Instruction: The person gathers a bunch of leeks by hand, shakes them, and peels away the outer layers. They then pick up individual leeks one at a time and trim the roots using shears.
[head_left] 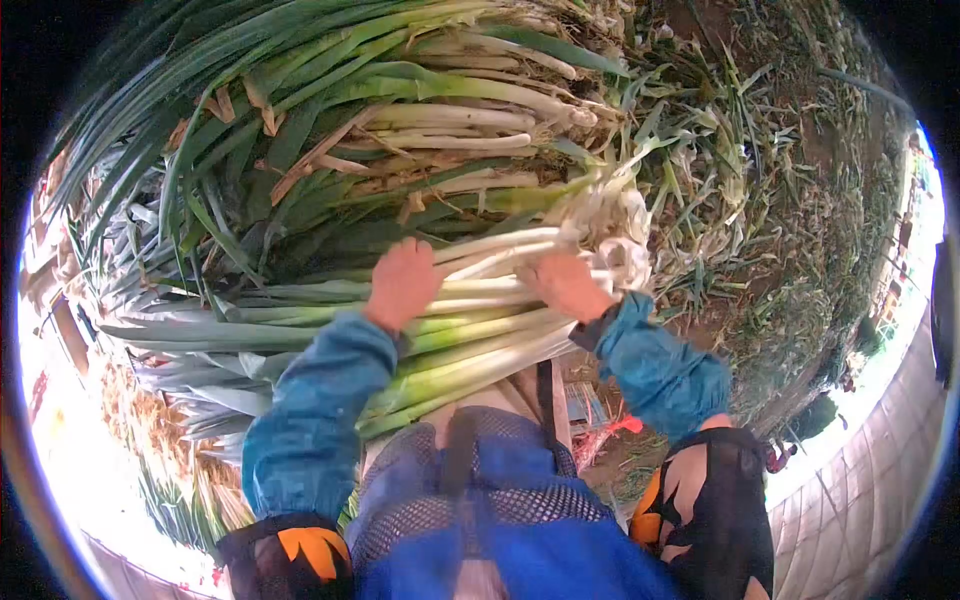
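The left hand (403, 283) and right hand (567, 285) press on the bundle of leeks (470, 350), fingers seemingly curled round stalks; lifting it calls for a firm, even grip.

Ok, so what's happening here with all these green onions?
A person in blue sleeves has both hands on a bundle of green onions lying in front of them. The left hand rests on the pale stalks, and the right hand sits near the white root ends. A bigger pile of green onions lies just beyond, and loose leaves litter the soil to the right.
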